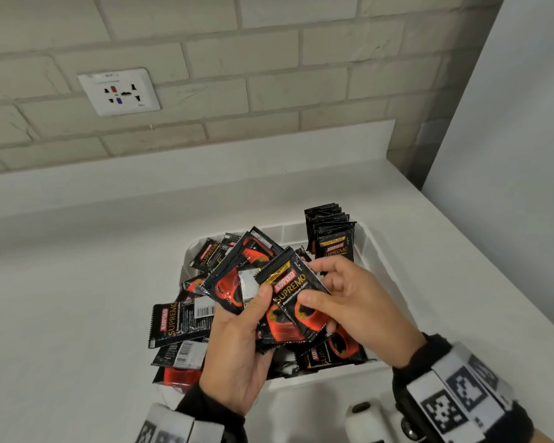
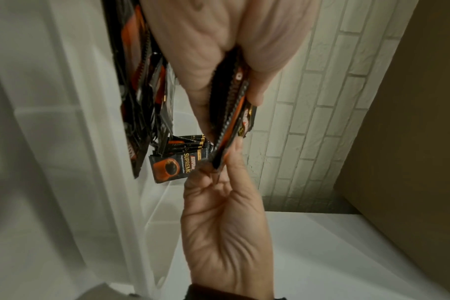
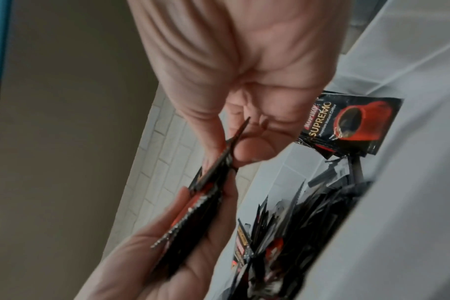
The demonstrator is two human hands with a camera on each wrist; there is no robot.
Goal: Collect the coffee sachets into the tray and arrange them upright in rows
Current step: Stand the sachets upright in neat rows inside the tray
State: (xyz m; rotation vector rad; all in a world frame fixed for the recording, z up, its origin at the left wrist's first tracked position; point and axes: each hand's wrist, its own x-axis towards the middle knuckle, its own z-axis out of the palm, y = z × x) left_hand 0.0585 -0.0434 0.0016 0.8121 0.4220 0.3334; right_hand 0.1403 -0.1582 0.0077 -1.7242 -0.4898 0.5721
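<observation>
A fanned bundle of sachets (image 1: 237, 282) is gripped by the left hand (image 1: 234, 356) while the top sachet (image 1: 296, 302), light, slick and floppy, is pinched by the right hand (image 1: 359, 302) and is best held by its crimped edges

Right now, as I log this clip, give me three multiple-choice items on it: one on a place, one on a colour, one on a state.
1. Where does the upright row of sachets stand in the white tray?
A. far right corner
B. near left corner
C. outside it

2. What colour is the cup printed on the sachets?
A. blue
B. red
C. green

3. What is the left hand doing?
A. resting flat on the counter
B. hanging idle
C. holding a fanned bunch of sachets

Answers: 1 A, the row leans at the tray's far right wall; 2 B, red cups show on the packs; 3 C, its thumb clamps the bunch while the right hand pinches the front one.
</observation>
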